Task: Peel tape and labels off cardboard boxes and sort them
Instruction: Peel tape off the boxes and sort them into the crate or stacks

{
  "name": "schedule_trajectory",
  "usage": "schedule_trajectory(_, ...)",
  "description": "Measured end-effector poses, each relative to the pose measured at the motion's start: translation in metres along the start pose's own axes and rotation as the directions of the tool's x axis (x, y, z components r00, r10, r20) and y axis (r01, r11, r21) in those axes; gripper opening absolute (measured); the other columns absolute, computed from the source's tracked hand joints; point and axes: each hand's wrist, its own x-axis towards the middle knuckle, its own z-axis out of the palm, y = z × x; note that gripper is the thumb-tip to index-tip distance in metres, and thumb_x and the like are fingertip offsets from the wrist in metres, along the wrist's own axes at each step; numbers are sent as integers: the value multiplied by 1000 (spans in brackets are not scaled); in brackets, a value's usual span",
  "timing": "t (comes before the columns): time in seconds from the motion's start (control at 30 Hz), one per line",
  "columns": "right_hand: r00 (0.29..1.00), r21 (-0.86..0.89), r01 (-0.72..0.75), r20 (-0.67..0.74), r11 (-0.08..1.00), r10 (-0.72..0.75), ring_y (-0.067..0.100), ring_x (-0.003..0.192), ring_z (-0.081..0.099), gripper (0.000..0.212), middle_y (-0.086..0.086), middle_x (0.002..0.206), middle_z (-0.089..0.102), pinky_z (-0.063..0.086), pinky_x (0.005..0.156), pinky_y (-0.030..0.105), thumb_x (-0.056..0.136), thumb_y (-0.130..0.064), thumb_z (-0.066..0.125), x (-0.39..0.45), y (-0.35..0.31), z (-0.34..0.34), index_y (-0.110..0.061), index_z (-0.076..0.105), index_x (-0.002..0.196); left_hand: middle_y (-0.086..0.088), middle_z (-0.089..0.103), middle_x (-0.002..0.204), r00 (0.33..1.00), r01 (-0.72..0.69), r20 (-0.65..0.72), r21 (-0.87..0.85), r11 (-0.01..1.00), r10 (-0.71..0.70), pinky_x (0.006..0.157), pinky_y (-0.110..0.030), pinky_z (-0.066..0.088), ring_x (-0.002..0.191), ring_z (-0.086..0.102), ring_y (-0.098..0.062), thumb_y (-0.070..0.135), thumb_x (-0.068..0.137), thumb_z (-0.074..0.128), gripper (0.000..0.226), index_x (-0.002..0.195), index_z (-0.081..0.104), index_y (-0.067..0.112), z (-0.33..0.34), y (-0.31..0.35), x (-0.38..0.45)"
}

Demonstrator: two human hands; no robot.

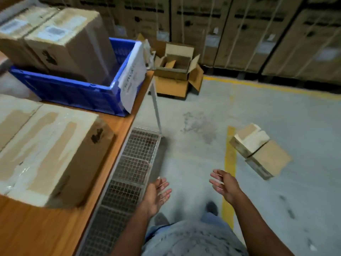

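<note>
Table: three cardboard boxes point(49, 150), one blue crate point(73, 93). Floor: two open boxes point(177, 71), one small box point(260, 150). Two hands point(156, 194).

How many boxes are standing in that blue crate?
2: a left box and a right box, side by side in the crate. Others could be hidden behind them.

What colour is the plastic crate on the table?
The crate is blue, clearly seen in the head view.
</note>
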Motion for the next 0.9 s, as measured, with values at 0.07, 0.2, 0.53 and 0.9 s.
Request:
schedule_trajectory(0.07,996,157,-81,-28,984,86,26,109,69,29,4,126,70,55,69,29,106,-31,51,5,21,-43,-14,64,126,-3,66,114,998,54,-34,-40,998,-55,103,-38,42,117,58,-30,36,109,42,31,110,64,15,11,-10,11)
schedule_trajectory(0.2,976,333,-138,-115,933,185,25,99,69,27,6,130,70,52,72,31,105,-32,53,4,56,-131,-15,65,122,0,59,70,998,46,-39,-35,998,-47,64,-25,50,65,60,-17,30,102,47,21,87,55,18,52,-26,41)
schedule_trajectory(0.53,927,560,-122,-232,819,296,31,107,67,35,6,122,69,50,74,33,106,-35,54,8,81,-316,-11,63,129,-6,68,104,990,122,26,365,923,-141,94,-36,47,96,66,-27,35,108,48,28,106,66,14,228,-88,87)
schedule_trajectory(0.9,902,297,-245,-279,923,329,30,79,68,21,14,104,74,49,66,30,99,-23,65,96,4,-381,-6,73,107,-5,68,98,986,116,21,624,773,-164,70,-29,48,82,62,-23,28,106,51,22,104,69,15,348,-69,150)
